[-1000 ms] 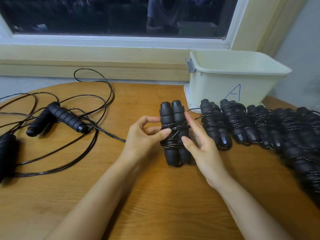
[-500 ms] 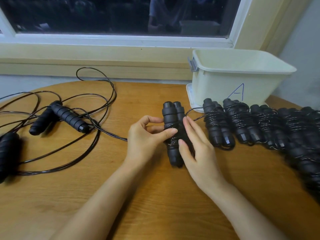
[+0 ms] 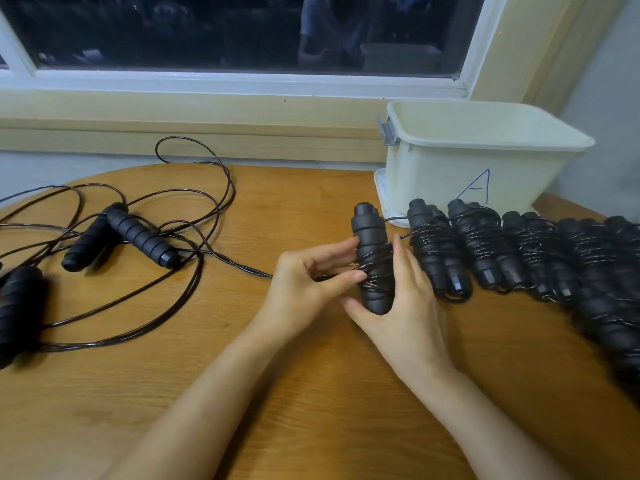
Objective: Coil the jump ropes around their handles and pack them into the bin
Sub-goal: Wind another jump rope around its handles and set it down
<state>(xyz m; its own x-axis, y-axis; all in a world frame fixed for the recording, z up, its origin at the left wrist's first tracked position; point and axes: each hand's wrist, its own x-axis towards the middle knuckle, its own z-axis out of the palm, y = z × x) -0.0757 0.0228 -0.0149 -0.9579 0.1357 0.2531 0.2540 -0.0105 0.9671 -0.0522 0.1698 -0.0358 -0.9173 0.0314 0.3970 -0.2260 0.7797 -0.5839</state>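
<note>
A black coiled jump rope bundle [image 3: 372, 258] stands on edge between both hands at the table's middle. My left hand [image 3: 308, 285] pinches its rope wraps with thumb and fingers from the left. My right hand [image 3: 405, 306] cups the bundle from the right and below, its thumb under the lower end. Several coiled bundles [image 3: 491, 247] lie in a row to the right, in front of the cream bin [image 3: 478, 157] marked "A". Uncoiled ropes with black handles [image 3: 138, 237] sprawl at the left.
The round wooden table [image 3: 277, 393] stands against a wall below a dark window [image 3: 242, 29]. Another black handle [image 3: 17, 306] lies at the far left edge. The bin sits on its lid at the table's back right.
The bundle has turned onto its edge, so one handle now faces me. My right hand has closed in around its right side and lower end. My left hand keeps its pinch.
</note>
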